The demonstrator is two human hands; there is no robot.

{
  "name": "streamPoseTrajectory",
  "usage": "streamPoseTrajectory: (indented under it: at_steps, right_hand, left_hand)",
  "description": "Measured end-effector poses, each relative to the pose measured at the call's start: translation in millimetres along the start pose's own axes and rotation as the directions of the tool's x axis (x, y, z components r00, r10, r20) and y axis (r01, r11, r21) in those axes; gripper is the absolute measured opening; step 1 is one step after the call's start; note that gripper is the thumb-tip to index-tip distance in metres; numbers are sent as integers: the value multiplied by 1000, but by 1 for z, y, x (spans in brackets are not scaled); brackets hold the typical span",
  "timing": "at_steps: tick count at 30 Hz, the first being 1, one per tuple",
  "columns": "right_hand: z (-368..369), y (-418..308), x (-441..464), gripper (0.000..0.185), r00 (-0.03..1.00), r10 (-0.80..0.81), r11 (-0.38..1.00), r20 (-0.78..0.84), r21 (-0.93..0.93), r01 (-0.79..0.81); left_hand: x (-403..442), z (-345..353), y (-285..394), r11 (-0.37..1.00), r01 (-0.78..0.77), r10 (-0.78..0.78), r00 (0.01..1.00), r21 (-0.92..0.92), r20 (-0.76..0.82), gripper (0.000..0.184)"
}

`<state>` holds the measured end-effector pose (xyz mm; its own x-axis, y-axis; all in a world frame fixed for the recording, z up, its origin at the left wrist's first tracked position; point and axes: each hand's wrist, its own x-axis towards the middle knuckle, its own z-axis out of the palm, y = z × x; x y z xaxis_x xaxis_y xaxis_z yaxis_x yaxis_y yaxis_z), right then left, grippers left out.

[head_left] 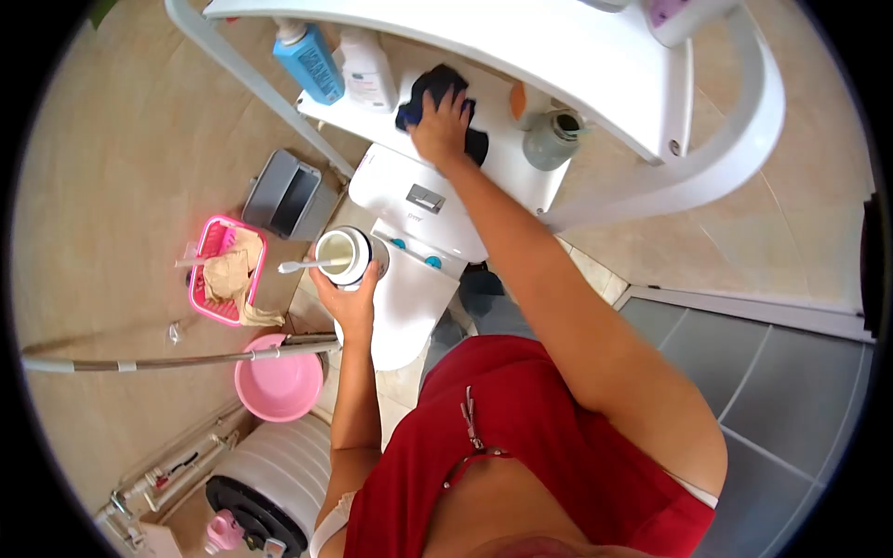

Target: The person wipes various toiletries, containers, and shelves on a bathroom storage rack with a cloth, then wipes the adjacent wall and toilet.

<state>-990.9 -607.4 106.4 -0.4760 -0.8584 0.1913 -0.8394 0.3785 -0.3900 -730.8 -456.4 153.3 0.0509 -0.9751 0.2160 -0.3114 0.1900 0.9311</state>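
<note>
Head view: left hand (348, 303) wraps round a white jar (375, 253), fingers and thumb closed on its sides; jar is open, held up near the toilet (391, 316), mouth facing the camera. White-handled utensil (299, 266) lies across the jar mouth, handle end sticking out past the rim. Right hand (439, 128) is palm down on a dark cloth (441, 82) on the lower white shelf (510, 172), fingers somewhat spread, not pinching. Blue bottle (310, 65) and white bottle (366, 74) stand left of the cloth; greenish glass jar (551, 145) sits right of it. Glass jar contents: can't tell.
</note>
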Motion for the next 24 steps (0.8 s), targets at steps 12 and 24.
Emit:
streamPoseTrajectory:
  at_steps: [12,24]
  right_hand:
    - [18,25,54,73,996,62,981,-56,-183,-71]
    - [-91,-62,-194,51,879,-455,416,141,906,70]
  left_hand:
    - [-43,-58,-19,980,194,-201,964,-53,-173,82]
    - [8,-35,11,970,50,-70,994,-237,-78,66]
